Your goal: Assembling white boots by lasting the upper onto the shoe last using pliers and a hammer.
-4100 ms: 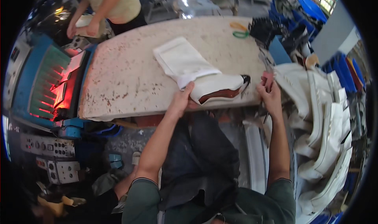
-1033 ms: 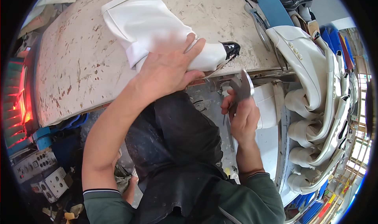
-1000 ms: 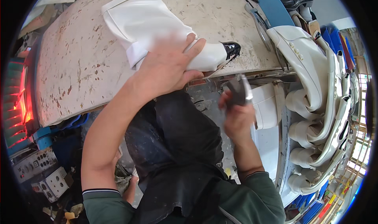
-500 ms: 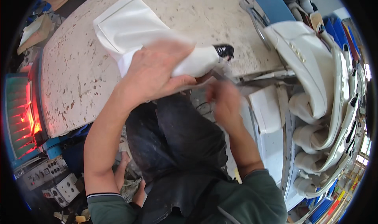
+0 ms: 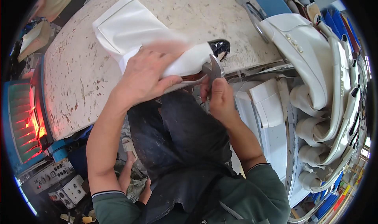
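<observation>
A white leather boot [image 5: 130, 25] lies across the table edge, its wide shaft pointing to the far left. Glossy black material [image 5: 220, 47] covers its right end. My left hand [image 5: 147, 68] is closed around the boot's foot part, thumb on the near side; its far fingertips are blurred. A strip of brown sole [image 5: 193, 77] shows along the near edge. My right hand [image 5: 221, 98] grips steel pincers [image 5: 214, 69], whose curved head is up against the boot's underside near the black end. Part of the handle is hidden in my fist.
The worn, paint-chipped table [image 5: 78, 74] spreads ahead. Several white boots [image 5: 303, 54] hang over a rack at right, beside a white boot shaft [image 5: 269, 102]. A glowing red heater [image 5: 34, 119] stands at left, above control boxes [image 5: 51, 174]. A hand tool [image 5: 250, 11] lies at the back right.
My right hand has risen from below the table edge, bringing the pincers to the boot's underside. My left hand stays on the boot, which has shifted slightly left.
</observation>
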`<move>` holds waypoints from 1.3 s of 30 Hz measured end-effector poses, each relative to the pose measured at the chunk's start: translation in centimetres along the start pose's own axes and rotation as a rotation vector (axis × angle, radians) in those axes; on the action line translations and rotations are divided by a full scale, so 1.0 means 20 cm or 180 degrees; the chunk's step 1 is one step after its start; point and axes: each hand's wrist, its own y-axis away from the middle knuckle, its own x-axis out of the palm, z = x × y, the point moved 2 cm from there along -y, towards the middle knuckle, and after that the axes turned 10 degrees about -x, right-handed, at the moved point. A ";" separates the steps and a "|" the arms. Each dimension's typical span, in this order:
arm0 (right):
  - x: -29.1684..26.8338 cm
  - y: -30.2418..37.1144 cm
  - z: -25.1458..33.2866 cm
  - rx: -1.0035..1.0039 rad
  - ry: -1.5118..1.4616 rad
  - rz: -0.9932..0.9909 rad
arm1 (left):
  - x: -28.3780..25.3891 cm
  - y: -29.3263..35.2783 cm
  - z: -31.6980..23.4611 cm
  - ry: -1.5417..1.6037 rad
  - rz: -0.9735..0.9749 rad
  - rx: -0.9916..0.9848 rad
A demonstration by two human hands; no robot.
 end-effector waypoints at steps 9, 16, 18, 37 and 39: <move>-0.38 -0.38 0.19 0.0001 0.0156 -0.0485 | 0.06 0.41 0.28 0.0033 -0.0576 -0.0111; -0.30 -0.20 0.25 0.1095 0.0540 0.1438 | 0.02 0.49 0.28 0.2253 -0.1087 -0.0131; -0.24 0.09 0.23 0.0868 0.0455 0.1682 | 0.03 0.58 0.21 0.2323 -0.1243 -0.0030; 0.04 0.80 0.06 0.1024 0.1045 0.3368 | 0.50 0.99 -0.01 0.3169 -0.0158 -0.0140; 0.00 0.71 0.09 0.2622 0.0173 0.2935 | 0.50 0.98 -0.02 0.2978 -0.0205 -0.0388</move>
